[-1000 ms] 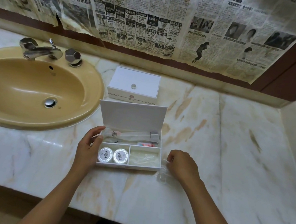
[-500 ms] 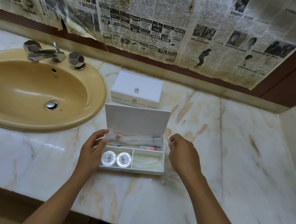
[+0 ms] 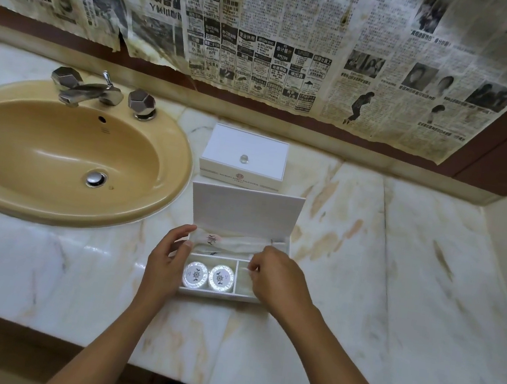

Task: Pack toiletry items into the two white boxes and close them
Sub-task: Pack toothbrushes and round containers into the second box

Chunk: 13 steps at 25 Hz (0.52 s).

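An open white box [image 3: 244, 213] with its lid standing upright sits on the marble counter in front of me. Its back compartment holds a long wrapped packet [image 3: 231, 242]. Two round wrapped soaps [image 3: 208, 276] lie in the front left compartment. My left hand [image 3: 166, 261] grips the box's left end, thumb at the packet's tip. Over the front right compartment my right hand [image 3: 275, 277] pinches a clear plastic packet, mostly hidden under the fingers. A second white box [image 3: 244, 154], closed with a small knob on its lid, stands behind the open one.
A yellow oval sink [image 3: 64, 150] with a chrome tap [image 3: 96, 91] fills the left of the marble counter [image 3: 383, 260]. Newspaper covers the wall behind. The counter's front edge runs just below my forearms. A wall closes the right side.
My right hand has moved from the counter right of the box up and left over the box's right compartment, carrying the clear packet. The left hand stays at the box's left end.
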### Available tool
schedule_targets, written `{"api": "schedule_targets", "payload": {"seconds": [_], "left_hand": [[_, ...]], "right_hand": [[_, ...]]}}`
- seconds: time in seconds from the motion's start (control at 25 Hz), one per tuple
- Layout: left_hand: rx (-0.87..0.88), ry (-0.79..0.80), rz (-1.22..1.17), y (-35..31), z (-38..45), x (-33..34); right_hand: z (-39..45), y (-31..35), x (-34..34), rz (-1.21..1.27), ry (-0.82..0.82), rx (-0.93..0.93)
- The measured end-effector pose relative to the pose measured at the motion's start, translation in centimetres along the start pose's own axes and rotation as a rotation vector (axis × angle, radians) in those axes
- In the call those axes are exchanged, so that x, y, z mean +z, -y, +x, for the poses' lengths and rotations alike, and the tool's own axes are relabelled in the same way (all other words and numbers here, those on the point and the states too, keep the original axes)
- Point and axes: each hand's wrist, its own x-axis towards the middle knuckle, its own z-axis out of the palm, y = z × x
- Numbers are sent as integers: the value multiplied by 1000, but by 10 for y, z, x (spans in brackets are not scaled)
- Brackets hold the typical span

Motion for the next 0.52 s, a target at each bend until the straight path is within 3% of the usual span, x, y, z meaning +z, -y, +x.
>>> {"api": "schedule_targets", "payload": {"seconds": [0.2, 0.52], "left_hand": [[7, 1, 0, -1, 0, 0], [14, -3, 11, -4, -1, 2]], "right_hand": [[0, 0, 19, -81, 138, 63], [0, -2, 14, 5, 117, 51]]}}
